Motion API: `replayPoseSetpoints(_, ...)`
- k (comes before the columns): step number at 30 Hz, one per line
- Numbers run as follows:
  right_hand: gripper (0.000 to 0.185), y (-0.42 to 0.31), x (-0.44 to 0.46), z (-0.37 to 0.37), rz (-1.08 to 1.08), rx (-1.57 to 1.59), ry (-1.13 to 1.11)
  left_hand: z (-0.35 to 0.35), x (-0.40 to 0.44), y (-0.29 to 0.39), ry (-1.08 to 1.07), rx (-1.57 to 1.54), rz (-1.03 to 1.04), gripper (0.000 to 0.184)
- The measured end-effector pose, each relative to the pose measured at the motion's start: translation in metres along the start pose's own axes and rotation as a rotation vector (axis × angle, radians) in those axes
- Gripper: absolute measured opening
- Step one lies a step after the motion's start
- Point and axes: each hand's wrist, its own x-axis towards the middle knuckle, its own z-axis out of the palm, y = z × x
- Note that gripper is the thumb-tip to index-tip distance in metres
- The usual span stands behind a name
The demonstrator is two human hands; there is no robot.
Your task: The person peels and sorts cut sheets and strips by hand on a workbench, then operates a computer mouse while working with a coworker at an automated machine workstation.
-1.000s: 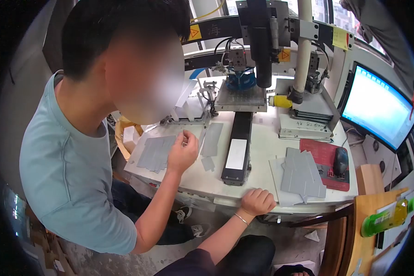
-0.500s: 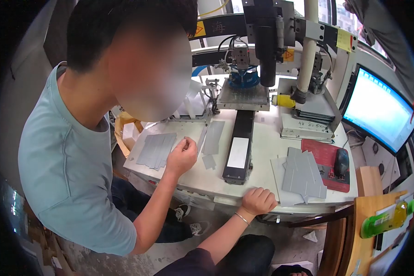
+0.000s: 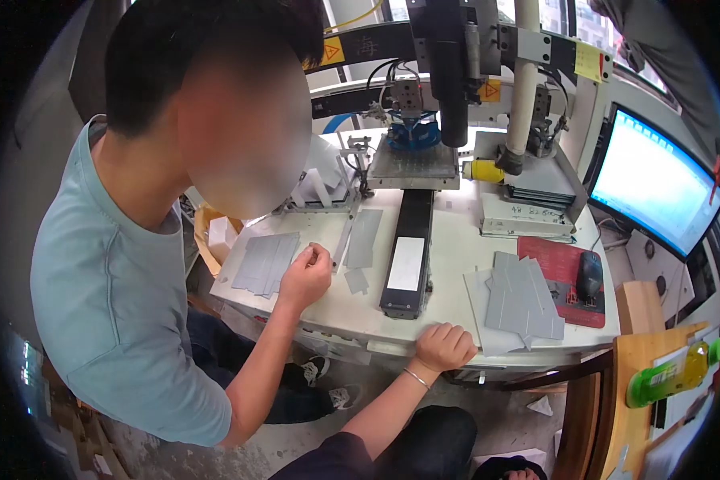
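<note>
My left hand (image 3: 445,347), a metal bangle (image 3: 417,378) at its wrist, rests at the front edge of the white worktable (image 3: 350,316). Its fingers are curled in and nothing shows in them. Nearest to it are the end of a black rail (image 3: 398,301) carrying a white label and, at the right, a pile of grey flat sheets (image 3: 517,300). At the bottom edge of the view, only a bit of my right hand (image 3: 522,475) shows beside dark cloth; how its fingers are held is hidden.
A co-worker in a light blue shirt (image 3: 112,296) leans in at left, a closed hand (image 3: 306,278) by more grey sheets (image 3: 264,262). Behind stands a machine with a metal plate (image 3: 414,166). A mouse (image 3: 590,274), monitor (image 3: 656,184) and green bottle (image 3: 656,384) are at right.
The whole view has shifted slightly, so the table and machine appear a little further left. My left hand stays at the table edge. The co-worker's hand remains closed near the sheets.
</note>
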Motion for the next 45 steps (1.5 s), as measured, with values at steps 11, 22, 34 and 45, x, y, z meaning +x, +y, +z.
replayPoseSetpoints(11, 0.030, -0.001, -0.001, -0.001, 0.007, 0.026, 0.042, -0.002, 0.005, 0.002, 0.001, -0.002, -0.015, 0.020)
replayPoseSetpoints(22, 0.026, 0.003, 0.012, 0.041, -0.026, 0.097, 0.269, -0.005, 0.011, 0.006, -0.069, -0.038, -0.059, 0.016)
replayPoseSetpoints(34, 0.035, -0.013, 0.025, 0.041, -0.030, 0.053, 0.104, -0.135, -0.134, 0.099, -0.692, -0.660, -0.424, 0.011)
replayPoseSetpoints(45, 0.019, -0.002, -0.005, 0.019, -0.038, 0.224, 0.313, -0.212, -0.129, 0.106, -0.832, -0.121, -0.174, 0.035)
